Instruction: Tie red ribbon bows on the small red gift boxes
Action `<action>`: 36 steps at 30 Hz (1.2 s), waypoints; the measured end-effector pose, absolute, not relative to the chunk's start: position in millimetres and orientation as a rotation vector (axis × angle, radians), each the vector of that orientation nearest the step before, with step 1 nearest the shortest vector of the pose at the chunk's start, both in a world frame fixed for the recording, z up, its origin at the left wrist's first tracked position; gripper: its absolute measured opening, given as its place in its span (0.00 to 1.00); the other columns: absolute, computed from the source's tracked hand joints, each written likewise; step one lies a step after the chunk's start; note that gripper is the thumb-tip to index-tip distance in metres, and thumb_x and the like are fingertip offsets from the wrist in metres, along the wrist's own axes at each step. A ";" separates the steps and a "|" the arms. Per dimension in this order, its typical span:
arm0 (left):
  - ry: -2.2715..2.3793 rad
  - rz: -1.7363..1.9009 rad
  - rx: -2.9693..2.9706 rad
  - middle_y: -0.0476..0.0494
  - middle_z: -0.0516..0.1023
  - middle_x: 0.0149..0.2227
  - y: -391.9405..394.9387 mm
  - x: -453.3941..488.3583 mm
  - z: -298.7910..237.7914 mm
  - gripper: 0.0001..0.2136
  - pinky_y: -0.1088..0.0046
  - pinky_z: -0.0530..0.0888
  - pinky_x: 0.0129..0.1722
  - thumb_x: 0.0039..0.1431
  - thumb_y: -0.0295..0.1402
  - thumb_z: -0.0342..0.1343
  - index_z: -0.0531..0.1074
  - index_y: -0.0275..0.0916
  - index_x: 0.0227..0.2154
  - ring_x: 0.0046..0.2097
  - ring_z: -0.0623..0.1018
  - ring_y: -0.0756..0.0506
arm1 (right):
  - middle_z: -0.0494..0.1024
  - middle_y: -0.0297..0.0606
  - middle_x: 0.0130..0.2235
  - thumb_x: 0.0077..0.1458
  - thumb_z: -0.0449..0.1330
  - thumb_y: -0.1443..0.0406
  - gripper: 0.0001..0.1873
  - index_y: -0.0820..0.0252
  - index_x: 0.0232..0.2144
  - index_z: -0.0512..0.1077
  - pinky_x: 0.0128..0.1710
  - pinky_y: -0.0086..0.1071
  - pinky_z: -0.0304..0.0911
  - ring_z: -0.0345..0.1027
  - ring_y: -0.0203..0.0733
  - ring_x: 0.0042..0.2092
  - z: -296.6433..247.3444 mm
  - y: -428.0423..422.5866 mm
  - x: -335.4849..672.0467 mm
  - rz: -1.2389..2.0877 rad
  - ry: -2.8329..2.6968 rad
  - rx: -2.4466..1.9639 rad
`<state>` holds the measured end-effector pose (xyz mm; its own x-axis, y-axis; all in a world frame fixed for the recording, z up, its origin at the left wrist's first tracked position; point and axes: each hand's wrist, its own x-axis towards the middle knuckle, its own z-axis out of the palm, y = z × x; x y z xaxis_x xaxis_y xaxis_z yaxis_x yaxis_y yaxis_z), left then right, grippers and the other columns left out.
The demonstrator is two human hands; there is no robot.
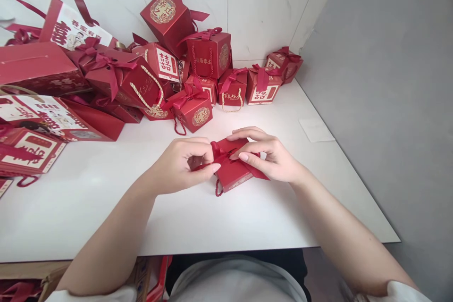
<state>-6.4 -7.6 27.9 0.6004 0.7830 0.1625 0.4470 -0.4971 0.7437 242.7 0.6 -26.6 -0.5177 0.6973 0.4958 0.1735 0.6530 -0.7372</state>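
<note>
A white table (283, 217) stands against a pale marbled wall (262, 4). In the head view, the left hand (184, 163) pinches red ribbon (222, 155) between thumb and fingers atop a small red box (235, 177) on the table. The right hand (269, 153) arches over the box, fingers parted, fingertips at the bow; whether they grip is unclear. Beribboned boxes (208, 56) crowd behind and leftward, some cut off. Fingers partly hide the knot.
</note>
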 end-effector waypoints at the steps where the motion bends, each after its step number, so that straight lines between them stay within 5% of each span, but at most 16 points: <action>1: 0.951 0.711 2.267 0.49 0.74 0.28 -9.9 -6.1 28.3 0.12 0.73 0.66 0.24 0.58 0.30 0.58 0.65 0.39 0.20 0.25 0.67 0.52 | 0.78 0.41 0.53 0.65 0.59 0.62 0.10 0.52 0.40 0.81 0.60 0.48 0.63 0.68 0.48 0.58 -26.8 0.9 242.5 0.799 -2.037 -0.673; 4: 0.864 0.844 2.482 0.47 0.82 0.39 -13.5 -6.3 26.9 0.10 0.75 0.74 0.33 0.58 0.24 0.57 0.67 0.39 0.22 0.33 0.79 0.51 | 0.78 0.41 0.53 0.65 0.60 0.62 0.09 0.52 0.40 0.82 0.60 0.48 0.63 0.68 0.48 0.58 -28.2 2.0 242.2 0.797 -2.026 -0.658; 7: 0.805 0.861 2.482 0.49 0.84 0.36 -12.3 -8.0 22.9 0.12 0.74 0.77 0.40 0.57 0.21 0.57 0.64 0.40 0.22 0.39 0.83 0.48 | 0.78 0.41 0.52 0.65 0.59 0.63 0.10 0.52 0.40 0.82 0.59 0.47 0.64 0.68 0.48 0.58 -29.7 2.4 242.5 0.803 -2.016 -0.653; 20: 0.813 0.564 1.915 0.43 0.85 0.34 -3.3 -19.2 18.6 0.15 0.70 0.80 0.39 0.56 0.26 0.62 0.62 0.39 0.19 0.42 0.85 0.41 | 0.80 0.39 0.51 0.65 0.60 0.64 0.10 0.50 0.38 0.83 0.59 0.46 0.64 0.69 0.48 0.57 -28.7 2.4 241.6 0.788 -2.015 -0.676; 28: 0.718 0.207 1.624 0.41 0.84 0.32 4.2 -20.4 23.5 0.06 0.70 0.80 0.34 0.52 0.30 0.67 0.74 0.38 0.27 0.36 0.85 0.41 | 0.79 0.37 0.52 0.65 0.60 0.61 0.10 0.48 0.38 0.83 0.61 0.47 0.61 0.67 0.48 0.59 -30.2 2.9 243.3 0.875 -1.978 -0.684; 31: 0.701 0.030 1.656 0.44 0.81 0.24 7.6 -22.1 25.4 0.08 0.74 0.75 0.26 0.52 0.36 0.67 0.76 0.38 0.26 0.26 0.81 0.46 | 0.77 0.37 0.55 0.65 0.59 0.58 0.11 0.48 0.39 0.82 0.61 0.46 0.62 0.68 0.48 0.58 -28.9 2.4 245.8 1.030 -1.871 -0.691; 33: 0.707 0.123 1.706 0.48 0.74 0.17 10.4 -24.8 22.6 0.14 0.76 0.67 0.18 0.54 0.41 0.66 0.74 0.38 0.21 0.18 0.73 0.50 | 0.75 0.37 0.56 0.66 0.58 0.56 0.12 0.48 0.42 0.81 0.61 0.45 0.62 0.68 0.48 0.59 -26.6 2.5 248.6 1.106 -1.749 -0.715; 36: 0.822 0.728 1.769 0.51 0.65 0.17 14.3 -26.0 14.6 0.18 0.76 0.60 0.17 0.58 0.45 0.62 0.70 0.39 0.19 0.18 0.64 0.53 | 0.75 0.37 0.56 0.65 0.58 0.53 0.12 0.49 0.43 0.77 0.61 0.47 0.61 0.66 0.49 0.60 -21.5 3.8 254.5 1.151 -1.609 -0.761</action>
